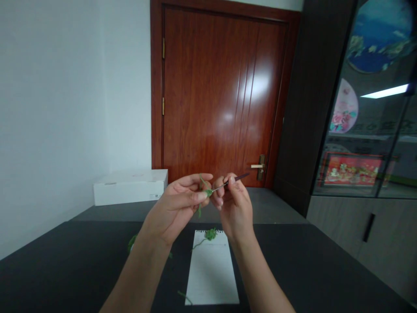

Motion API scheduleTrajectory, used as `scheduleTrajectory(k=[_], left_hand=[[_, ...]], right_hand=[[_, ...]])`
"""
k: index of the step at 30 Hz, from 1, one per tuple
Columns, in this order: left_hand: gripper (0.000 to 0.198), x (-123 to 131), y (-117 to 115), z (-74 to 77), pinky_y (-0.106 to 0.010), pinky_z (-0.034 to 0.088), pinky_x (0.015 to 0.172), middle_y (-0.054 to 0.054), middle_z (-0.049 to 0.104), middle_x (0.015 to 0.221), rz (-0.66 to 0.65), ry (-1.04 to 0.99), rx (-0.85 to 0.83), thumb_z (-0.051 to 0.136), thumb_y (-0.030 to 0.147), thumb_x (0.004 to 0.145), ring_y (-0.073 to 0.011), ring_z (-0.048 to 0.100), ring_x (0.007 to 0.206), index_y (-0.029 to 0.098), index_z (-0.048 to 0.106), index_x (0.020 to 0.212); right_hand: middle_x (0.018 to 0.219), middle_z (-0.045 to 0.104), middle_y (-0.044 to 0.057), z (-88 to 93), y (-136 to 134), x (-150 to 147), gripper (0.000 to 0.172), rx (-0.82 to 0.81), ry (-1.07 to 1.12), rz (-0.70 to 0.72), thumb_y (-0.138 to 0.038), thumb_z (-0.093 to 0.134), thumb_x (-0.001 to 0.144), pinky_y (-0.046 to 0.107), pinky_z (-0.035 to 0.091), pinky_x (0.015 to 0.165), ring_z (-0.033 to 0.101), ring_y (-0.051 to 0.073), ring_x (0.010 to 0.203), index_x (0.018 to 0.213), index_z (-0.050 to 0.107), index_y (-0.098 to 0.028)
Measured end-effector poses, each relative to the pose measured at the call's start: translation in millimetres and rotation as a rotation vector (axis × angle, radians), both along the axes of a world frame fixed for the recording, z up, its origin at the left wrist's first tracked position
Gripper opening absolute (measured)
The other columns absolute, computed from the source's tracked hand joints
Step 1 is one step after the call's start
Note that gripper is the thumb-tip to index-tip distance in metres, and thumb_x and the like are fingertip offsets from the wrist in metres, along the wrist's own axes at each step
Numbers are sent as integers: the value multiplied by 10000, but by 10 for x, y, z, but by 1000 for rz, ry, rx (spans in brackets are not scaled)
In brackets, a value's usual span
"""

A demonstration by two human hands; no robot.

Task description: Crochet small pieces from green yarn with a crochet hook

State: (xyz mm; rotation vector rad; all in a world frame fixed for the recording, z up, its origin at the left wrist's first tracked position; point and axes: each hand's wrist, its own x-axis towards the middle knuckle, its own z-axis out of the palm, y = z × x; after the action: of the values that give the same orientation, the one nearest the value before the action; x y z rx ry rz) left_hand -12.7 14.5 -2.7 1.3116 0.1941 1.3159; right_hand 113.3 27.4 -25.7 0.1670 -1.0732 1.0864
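Observation:
Between the thumb and fingers of my left hand (pixel 182 202) is a small piece of green crochet work (pixel 209 192), with a strand of green yarn (pixel 200 211) hanging below the fingers. My right hand (pixel 236 202) grips a crochet hook (pixel 241 176) by its dark handle. Its thin metal shaft points left and meets the green piece; whether the tip is inside a loop is too small to tell. Both hands are raised above the table, close together.
On the black table (pixel 276 261) lies a white notepad sheet (pixel 213 274), with a green crocheted piece (pixel 211 234) and its tail at the top. More green yarn (pixel 132 241) is partly hidden behind my left forearm. A white box (pixel 130 187) stands at the back left, before a wooden door (pixel 221 87).

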Motion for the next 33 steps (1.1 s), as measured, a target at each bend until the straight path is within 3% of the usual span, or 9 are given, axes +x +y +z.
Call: scheduleTrajectory(k=[3,6,8,11,16,22,28,33], left_hand=[[315,17,-19,0,-242,537,750,-62,743,858,214,39,79,824,71,687,-151,668,799,134,796,995],[349,38,-53,13,-233,528,805,-64,763,939,345,49,124,843,79,685,-147,672,863,156,794,1022],[358,49,-75,26,-239,519,848,-73,769,987,384,53,132,851,91,681,-159,676,921,158,793,1028],[366,57,-93,36,-267,514,881,-83,767,986,391,77,114,848,104,684,-180,680,947,153,791,1042],[348,50,-89,29,-268,515,836,-63,739,895,402,72,104,843,95,673,-163,657,861,144,797,1014],[325,38,-92,31,-243,503,747,-50,712,806,377,66,76,837,84,658,-151,638,794,125,792,978],[339,32,-85,24,-244,498,704,-50,706,807,411,90,86,838,100,672,-150,627,774,121,781,1006],[336,26,-61,8,-255,514,745,-51,714,819,457,96,141,844,111,687,-154,635,792,129,783,1017]], right_hand=[[703,576,-43,6,16,-29,204,-3,-53,-68,-281,607,966,231,466,589,528,86,569,782,558,-207],[868,660,-9,6,18,-44,101,91,-83,-327,-228,701,902,295,526,813,648,129,814,840,622,-216],[908,685,4,-2,17,-36,76,145,-91,-478,-211,718,886,315,524,866,670,152,900,857,648,-219],[865,679,-3,-20,28,-14,70,122,-62,-545,-243,710,895,309,533,806,678,150,832,868,650,-219],[789,688,-10,-27,68,18,185,42,-40,-411,-379,667,928,303,531,725,666,150,745,895,557,-234],[737,695,-21,2,76,101,222,129,-96,-436,-428,616,961,319,521,717,676,163,719,925,488,-250],[840,698,2,-16,36,194,75,267,-145,-651,-306,568,994,357,543,751,699,174,779,966,536,-244],[881,717,33,-10,12,268,45,538,-296,-988,-241,555,979,425,544,788,698,215,841,979,592,-265]])
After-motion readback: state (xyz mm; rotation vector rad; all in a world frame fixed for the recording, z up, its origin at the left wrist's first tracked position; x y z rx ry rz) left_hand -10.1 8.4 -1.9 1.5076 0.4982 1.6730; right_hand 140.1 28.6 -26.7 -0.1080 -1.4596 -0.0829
